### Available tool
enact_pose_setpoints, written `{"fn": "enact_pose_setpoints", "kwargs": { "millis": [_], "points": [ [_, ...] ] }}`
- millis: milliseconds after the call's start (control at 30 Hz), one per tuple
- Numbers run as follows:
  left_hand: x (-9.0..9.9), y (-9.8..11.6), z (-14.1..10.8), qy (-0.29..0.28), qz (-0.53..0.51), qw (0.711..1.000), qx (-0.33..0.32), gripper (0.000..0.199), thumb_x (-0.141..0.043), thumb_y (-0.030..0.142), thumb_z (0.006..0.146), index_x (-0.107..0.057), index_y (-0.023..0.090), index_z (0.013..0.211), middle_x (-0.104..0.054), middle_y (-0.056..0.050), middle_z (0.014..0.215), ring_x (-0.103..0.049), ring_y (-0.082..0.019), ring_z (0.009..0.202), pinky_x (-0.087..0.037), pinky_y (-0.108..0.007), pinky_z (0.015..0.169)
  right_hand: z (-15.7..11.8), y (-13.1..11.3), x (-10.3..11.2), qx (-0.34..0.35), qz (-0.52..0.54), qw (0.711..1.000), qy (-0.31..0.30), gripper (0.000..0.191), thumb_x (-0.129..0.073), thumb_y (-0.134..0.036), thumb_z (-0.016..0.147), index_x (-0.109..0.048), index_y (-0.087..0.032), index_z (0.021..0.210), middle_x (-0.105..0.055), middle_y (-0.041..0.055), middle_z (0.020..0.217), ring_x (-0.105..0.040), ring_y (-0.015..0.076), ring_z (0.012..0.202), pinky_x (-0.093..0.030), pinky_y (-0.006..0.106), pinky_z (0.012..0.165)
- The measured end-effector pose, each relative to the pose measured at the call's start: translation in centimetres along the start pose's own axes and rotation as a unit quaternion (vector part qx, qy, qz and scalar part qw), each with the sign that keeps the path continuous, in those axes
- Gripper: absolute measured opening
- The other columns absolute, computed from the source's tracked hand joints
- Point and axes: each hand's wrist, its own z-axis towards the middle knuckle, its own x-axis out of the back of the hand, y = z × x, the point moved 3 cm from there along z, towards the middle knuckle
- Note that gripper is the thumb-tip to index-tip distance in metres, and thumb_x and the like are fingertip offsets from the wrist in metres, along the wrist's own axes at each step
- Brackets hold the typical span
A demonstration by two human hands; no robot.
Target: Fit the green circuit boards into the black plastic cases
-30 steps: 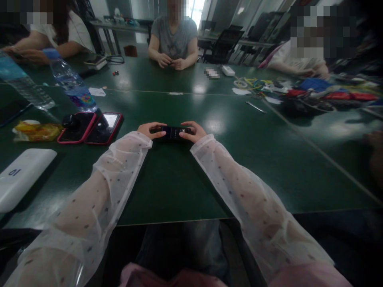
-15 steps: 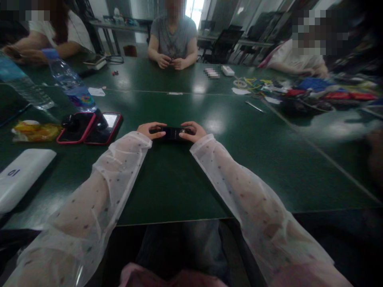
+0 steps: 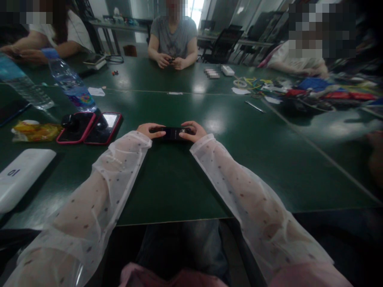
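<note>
A black smartphone with a dark screen and a few light marks is held sideways between my two hands, low over the green table. My left hand is closed on its left end, thumb across the front edge. Its right end sits in my right hand, whose thumb lies on the screen and whose fingers curl behind. Sheer dotted sleeves cover both my forearms. Left of my hands lie two phones in red cases, one beside the other, with a small black object on the farther-left one.
Two water bottles stand at the left, near a yellow wrapper and a white power bank. A wrench lies right of centre, before piled cables and tools. Several people sit around the table, one opposite.
My hands and the smartphone stay almost exactly where they were. The person opposite has slightly shifted the small dark object in their fingers.
</note>
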Motion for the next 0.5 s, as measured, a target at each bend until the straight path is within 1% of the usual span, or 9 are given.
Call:
{"fn": "enact_pose_setpoints", "kwargs": {
  "millis": [100,200,367,500],
  "points": [
    [0.0,0.0,0.0,0.001,0.011,1.0,0.004,0.074,-0.065,0.076,0.074,-0.07,0.027,0.129,-0.072,-0.007,0.13,-0.065,-0.033,0.124,-0.046,-0.05,0.112,0.0,0.0,0.0,0.002,0.002,1.0,0.001,0.075,-0.091,-0.052,0.051,-0.053,-0.024,0.11,-0.071,0.0078,0.103,-0.069,0.0314,0.11,-0.047,0.058,0.108],
    [0.1,-0.1,0.1,0.005,-0.002,1.0,0.016,0.074,-0.068,0.075,0.073,-0.071,0.028,0.129,-0.072,-0.008,0.13,-0.064,-0.034,0.124,-0.046,-0.053,0.111,0.0,0.0,-0.1,0.005,-0.003,1.0,0.001,0.075,-0.091,-0.053,0.052,-0.053,-0.024,0.11,-0.071,0.0081,0.102,-0.069,0.0317,0.108,-0.048,0.059,0.107],
    [-0.1,-0.7,0.5,-0.002,-0.053,0.998,0.025,0.077,-0.074,0.075,0.067,-0.072,0.026,0.127,-0.072,-0.01,0.13,-0.064,-0.035,0.125,-0.045,-0.054,0.113,0.1,0.2,-0.1,0.014,-0.004,1.0,0.0,0.067,-0.088,-0.053,0.057,-0.054,-0.025,0.107,-0.071,0.0073,0.104,-0.068,0.0309,0.11,-0.048,0.059,0.106],
    [-0.6,-1.1,0.7,0.007,-0.114,0.993,0.014,0.086,-0.076,0.075,0.064,-0.068,0.024,0.132,-0.073,-0.012,0.128,-0.063,-0.034,0.127,-0.044,-0.052,0.115,0.5,0.7,-0.1,0.033,-0.023,0.999,0.002,0.059,-0.085,-0.055,0.062,-0.058,-0.025,0.104,-0.071,0.0065,0.104,-0.068,0.0292,0.108,-0.048,0.057,0.107]
  ]
}}
